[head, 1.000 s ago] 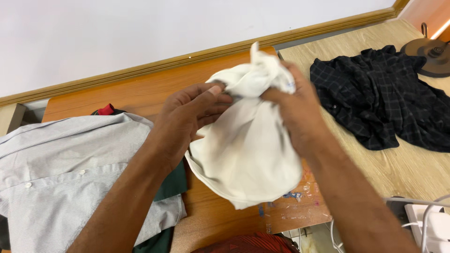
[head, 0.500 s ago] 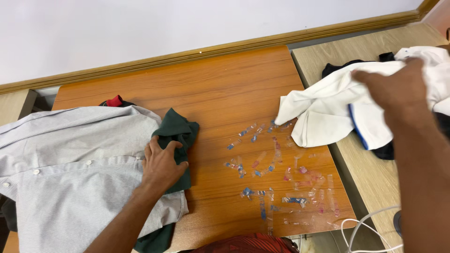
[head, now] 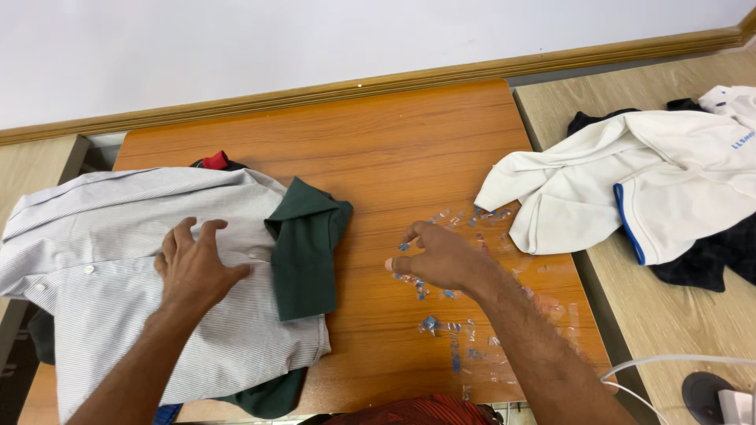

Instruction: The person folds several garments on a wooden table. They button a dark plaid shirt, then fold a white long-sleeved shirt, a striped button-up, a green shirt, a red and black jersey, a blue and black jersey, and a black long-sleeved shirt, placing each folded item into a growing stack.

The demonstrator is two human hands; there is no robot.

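- Orange wooden table [head: 409, 142] fills the middle of our view; a pale wood table [head: 669, 315] butts against it on the right, with a wooden skirting strip along the white wall at the far edge.
- Grey striped shirt [head: 102, 236] lies spread on the left part of the orange table, buttons showing, its near end hanging toward us.
- White garment with blue trim [head: 661, 181] is heaped on the right, straddling the seam between the two tables. Small blue print sits near its far right corner; we do not read it.
- Black garment [head: 717, 260] lies under the white one, showing on its near right side and at its far edge.
- Dark green garment [head: 303, 244] lies just right of the striped shirt, partly tucked under it; more of it shows at the near edge.
- Small red piece of cloth [head: 214, 160] pokes out at the far side of the shirt.
- Left hand [head: 193, 267] lies flat on the striped shirt, fingers spread, clamped on nothing.
- Right hand [head: 441, 258] hovers low over the bare table centre, fingers loosely curled and apart, nothing in it.
- Sticker scraps [head: 453, 327], blue and pale, are stuck to the table under and near the right hand.
- White cable [head: 669, 360] and a round dark plug [head: 705, 389] sit at the near right corner.
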